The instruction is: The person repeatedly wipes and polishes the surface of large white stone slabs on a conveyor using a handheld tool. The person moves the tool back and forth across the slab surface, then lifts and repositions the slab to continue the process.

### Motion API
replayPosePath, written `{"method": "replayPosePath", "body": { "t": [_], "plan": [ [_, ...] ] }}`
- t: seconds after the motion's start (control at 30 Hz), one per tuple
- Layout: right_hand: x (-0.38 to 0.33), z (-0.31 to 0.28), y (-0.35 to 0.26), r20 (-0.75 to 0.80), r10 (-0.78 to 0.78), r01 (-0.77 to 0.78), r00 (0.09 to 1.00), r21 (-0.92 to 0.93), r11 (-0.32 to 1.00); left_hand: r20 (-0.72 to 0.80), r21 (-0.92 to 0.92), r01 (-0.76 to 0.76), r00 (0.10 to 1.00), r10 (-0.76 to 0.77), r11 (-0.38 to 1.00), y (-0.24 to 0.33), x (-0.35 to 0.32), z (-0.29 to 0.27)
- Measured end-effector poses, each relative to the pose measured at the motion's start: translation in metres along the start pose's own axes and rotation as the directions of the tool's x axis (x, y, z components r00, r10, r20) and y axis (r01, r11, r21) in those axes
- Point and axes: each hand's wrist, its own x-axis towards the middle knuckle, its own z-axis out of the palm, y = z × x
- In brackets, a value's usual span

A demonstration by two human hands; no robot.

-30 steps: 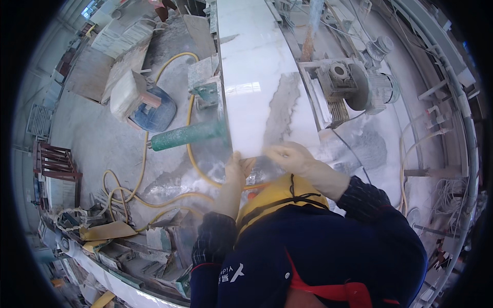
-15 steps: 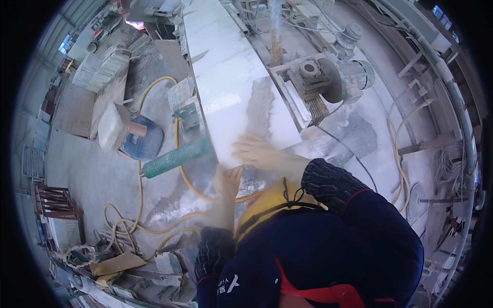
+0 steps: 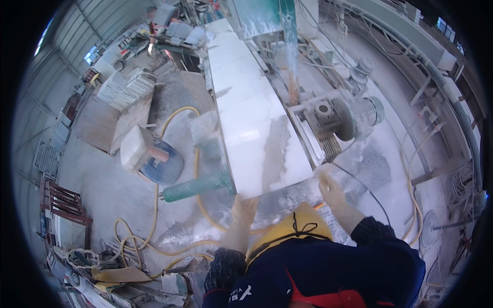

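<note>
Hands grip the near end of the long white marble slab [image 3: 251,123] at frame centre: left hand [image 3: 242,209] clasps its lower-left corner, right hand [image 3: 328,186] its lower-right corner, beside the grey saw motor [image 3: 341,119]. Positioning seems underway; steady, level, even pushing comes next.

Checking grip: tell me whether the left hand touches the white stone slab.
Touching. The head view shows the left hand gripping the near edge of the white stone slab.
</note>
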Motion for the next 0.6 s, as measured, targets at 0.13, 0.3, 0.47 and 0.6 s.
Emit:
{"method": "replayPosePath", "body": {
  "t": [0.13, 0.3, 0.47, 0.6],
  "plan": [
    [-0.009, 0.061, 0.002, 0.592, 0.12, -0.44, 0.797, 0.433, 0.786, 0.059, -0.044, 0.053, 0.997, -0.051, 0.998, -0.011, 0.038, -0.045],
    [0.008, 0.126, -0.036, 0.864, 0.021, -0.838, 0.503, 0.482, 0.255, 0.469, -0.458, 0.245, 0.883, -0.001, 0.855, -0.027, 0.081, -0.094],
    [0.026, 0.148, -0.065, 0.768, -0.198, -0.304, 0.609, 0.456, 0.836, 0.646, 0.29, -0.569, 0.71, 0.281, 0.77, -0.021, 0.034, -0.083],
    [0.025, 0.125, -0.096, 0.753, -0.167, 0.056, 0.636, 0.171, 0.984, 0.065, 0.341, -0.345, 0.937, 0.344, 0.874, -0.003, -0.058, -0.096]
  ]
}}
